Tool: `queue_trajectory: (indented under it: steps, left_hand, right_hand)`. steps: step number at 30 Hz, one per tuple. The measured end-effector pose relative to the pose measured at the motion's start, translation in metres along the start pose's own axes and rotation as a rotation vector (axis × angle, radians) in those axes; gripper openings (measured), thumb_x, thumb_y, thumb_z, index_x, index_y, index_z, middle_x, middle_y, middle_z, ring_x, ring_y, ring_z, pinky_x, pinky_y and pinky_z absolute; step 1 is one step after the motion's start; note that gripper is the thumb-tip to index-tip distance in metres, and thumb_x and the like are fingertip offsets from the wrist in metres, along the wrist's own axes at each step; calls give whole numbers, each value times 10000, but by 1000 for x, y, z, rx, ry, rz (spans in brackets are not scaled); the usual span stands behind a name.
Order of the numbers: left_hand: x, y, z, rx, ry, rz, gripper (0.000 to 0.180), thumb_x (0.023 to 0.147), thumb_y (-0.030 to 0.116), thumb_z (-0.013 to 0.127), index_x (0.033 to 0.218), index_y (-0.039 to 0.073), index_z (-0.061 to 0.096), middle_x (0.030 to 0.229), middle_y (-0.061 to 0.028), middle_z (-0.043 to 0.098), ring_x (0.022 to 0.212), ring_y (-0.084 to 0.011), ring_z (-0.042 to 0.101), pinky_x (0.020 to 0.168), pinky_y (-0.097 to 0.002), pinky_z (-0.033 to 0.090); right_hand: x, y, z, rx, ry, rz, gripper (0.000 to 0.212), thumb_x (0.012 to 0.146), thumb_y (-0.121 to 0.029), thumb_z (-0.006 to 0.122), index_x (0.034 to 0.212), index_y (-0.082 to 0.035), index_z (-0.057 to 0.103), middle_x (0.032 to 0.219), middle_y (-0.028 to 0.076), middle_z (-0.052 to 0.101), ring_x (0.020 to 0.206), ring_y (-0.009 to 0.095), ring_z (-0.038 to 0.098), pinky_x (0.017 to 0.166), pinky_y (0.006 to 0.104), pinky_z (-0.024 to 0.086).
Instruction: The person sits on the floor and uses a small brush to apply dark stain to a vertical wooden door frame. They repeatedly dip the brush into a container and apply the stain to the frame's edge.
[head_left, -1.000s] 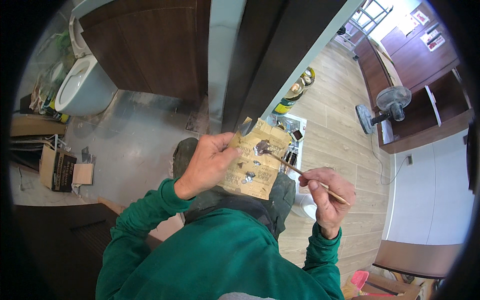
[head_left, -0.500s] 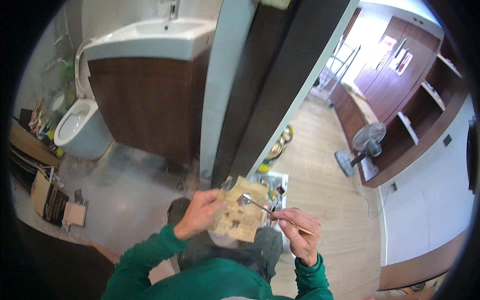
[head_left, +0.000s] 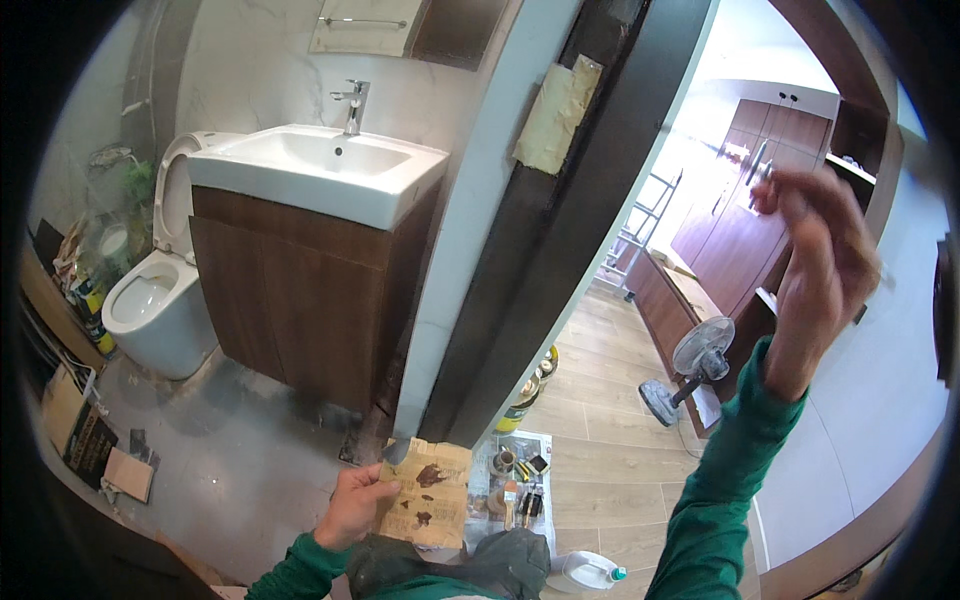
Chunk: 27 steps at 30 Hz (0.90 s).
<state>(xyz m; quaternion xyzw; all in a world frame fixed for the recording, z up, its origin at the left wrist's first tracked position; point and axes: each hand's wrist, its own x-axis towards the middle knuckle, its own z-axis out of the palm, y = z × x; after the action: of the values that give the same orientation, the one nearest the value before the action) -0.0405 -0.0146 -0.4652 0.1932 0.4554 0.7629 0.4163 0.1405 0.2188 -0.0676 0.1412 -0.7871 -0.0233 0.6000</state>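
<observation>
The left hand [head_left: 352,508] pinches the sheet [head_left: 447,505] at its left edge near the knees [head_left: 512,562] – apparently so the fingers clear the dark smears [head_left: 430,475] – while the right hand [head_left: 825,245], well apart, grips a blurred tool [head_left: 760,162].

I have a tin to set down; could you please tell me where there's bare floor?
Free: pale wood-plank floor between the round grey fan and white paper sheet; grey bathroom floor in front of the brown wooden vanity. Crowded: the sheet itself, and left of the white ceramic toilet.
</observation>
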Motion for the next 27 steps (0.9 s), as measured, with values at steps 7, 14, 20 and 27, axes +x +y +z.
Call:
queue_trajectory:
  steps: [7, 14, 20, 27]
  left_hand:
    - [-13, -11, -20, -64, 66, -42, 222, 883, -1, 586, 1074, -92, 651, 994, -115, 698, 847, -159, 651, 802, -303, 530]
    - [-20, -19, -30, -66, 111, -13, 186, 873, -27, 572, 1029, -79, 658, 974, -126, 705, 844, -166, 664, 802, -307, 537]
    - [-26, -22, -30, -92, 111, -19, 192, 867, -39, 561, 1027, -87, 656, 976, -134, 704, 840, -180, 675, 796, -315, 548]
    - [-32, -17, -27, -130, 103, -9, 211, 864, -39, 555, 1043, -113, 637, 1003, -162, 696, 861, -201, 684, 820, -334, 557]
  right_hand:
    - [126, 61, -7, -130, -106, -184, 295, 946, -350, 619, 1078, -113, 735, 1029, 112, 733, 1013, 216, 703, 907, 387, 559]
    - [180, 34, 25, -54, -189, 22, 174, 875, -93, 547, 842, -5, 694, 842, 157, 690, 729, 229, 701, 643, 280, 597]
    - [186, 42, 31, -11, -295, -57, 159, 888, -130, 581, 897, -32, 706, 886, 138, 701, 796, 216, 704, 688, 299, 593]
    - [69, 20, 54, -468, 185, -665, 162, 921, -106, 648, 1038, -18, 716, 892, 106, 719, 767, 164, 705, 664, 243, 540]
